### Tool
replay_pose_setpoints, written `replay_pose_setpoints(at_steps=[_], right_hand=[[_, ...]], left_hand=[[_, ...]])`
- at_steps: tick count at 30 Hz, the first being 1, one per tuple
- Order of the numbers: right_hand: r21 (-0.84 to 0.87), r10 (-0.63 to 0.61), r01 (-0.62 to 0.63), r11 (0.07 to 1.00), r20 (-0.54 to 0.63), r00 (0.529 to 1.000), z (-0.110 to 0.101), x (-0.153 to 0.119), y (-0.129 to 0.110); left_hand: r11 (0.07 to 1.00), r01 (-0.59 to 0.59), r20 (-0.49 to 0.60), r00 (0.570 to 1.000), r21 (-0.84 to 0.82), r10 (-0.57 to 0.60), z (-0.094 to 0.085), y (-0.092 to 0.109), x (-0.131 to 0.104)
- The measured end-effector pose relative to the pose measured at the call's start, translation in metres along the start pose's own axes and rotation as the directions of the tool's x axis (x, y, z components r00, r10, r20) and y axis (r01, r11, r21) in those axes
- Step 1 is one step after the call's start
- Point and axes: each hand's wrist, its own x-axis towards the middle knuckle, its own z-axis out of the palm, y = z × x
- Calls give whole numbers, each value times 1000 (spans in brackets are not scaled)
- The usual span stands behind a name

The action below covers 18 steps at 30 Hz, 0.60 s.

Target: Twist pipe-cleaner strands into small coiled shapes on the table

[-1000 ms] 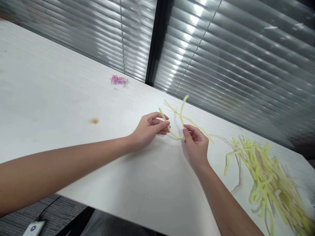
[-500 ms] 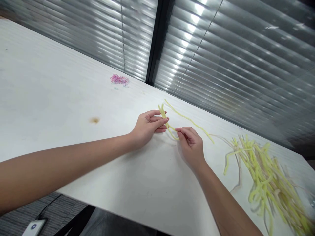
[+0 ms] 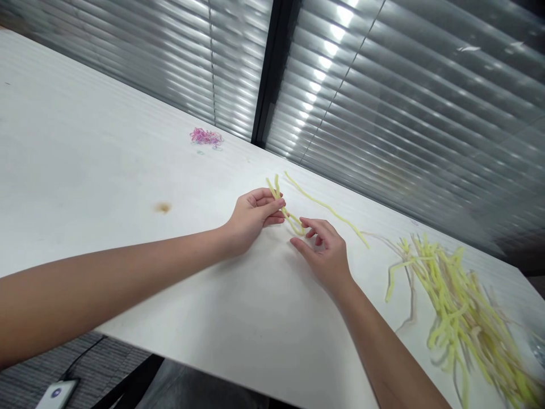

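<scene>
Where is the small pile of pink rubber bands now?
In the head view, the pink rubber bands lie on the white table, far left of both hands, near the window blinds.

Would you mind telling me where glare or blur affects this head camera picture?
Head view: bright lamp reflections streak the blinds; the pile of yellow pipe cleaners smears toward the right edge; both hands, left hand and right hand, look sharp.

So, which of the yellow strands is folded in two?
The folded strand pinched in the left hand: both ends stick up together. The single strand beside it lies straight on the table.
</scene>
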Motion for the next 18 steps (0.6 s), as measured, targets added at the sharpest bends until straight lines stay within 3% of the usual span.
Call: replay_pose_setpoints(at_steps=[9, 14, 18], right_hand=[[99, 174, -171, 980, -27, 984, 1, 1, 1], [210, 342, -336, 918, 9, 940, 2, 3, 2], [265, 397, -392, 881, 37, 917, 1, 4, 3]], left_hand=[[999, 34, -11, 999, -28, -34, 2, 5, -2], [999, 14, -15, 1000, -31, -15, 2, 4, -2], [1000, 1, -13, 1000, -28, -1, 1, 3, -1]])
